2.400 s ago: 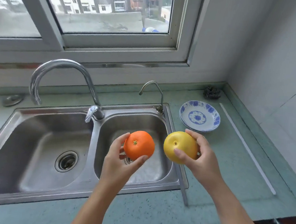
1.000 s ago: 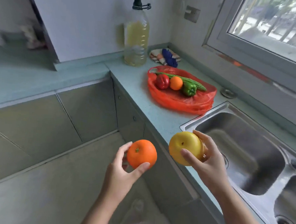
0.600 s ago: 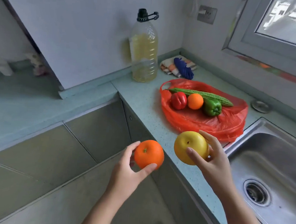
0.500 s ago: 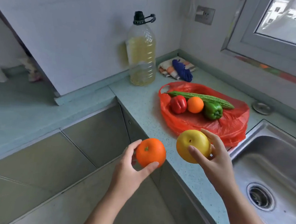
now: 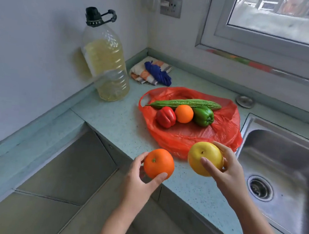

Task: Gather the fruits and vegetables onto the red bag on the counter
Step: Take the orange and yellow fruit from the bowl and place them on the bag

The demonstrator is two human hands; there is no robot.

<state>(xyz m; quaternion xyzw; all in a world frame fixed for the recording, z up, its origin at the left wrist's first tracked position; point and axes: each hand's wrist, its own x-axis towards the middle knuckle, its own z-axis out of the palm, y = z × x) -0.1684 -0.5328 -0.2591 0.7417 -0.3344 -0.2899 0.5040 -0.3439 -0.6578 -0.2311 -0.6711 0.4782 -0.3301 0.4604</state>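
Note:
My left hand (image 5: pixel 138 183) grips an orange (image 5: pixel 158 162) above the counter's front edge. My right hand (image 5: pixel 228 174) holds a round yellow fruit (image 5: pixel 204 157) just in front of the red bag (image 5: pixel 220 132). The bag lies flat on the counter and carries a bitter gourd (image 5: pixel 185 103), a red pepper (image 5: pixel 165 116), a smaller orange (image 5: pixel 184 113) and a green pepper (image 5: pixel 204 116). Both held fruits hang in the air, a little short of the bag's near edge.
A large bottle of yellow oil (image 5: pixel 106 58) stands at the back left of the counter (image 5: pixel 118 121). A striped cloth with a blue rag (image 5: pixel 153 73) lies in the corner. A steel sink (image 5: pixel 282 162) is to the right, a sink plug (image 5: pixel 244 101) behind it.
The view has swung from the sink to the red bag. Both hands, still holding their fruits, have come closer to the bag's near edge.

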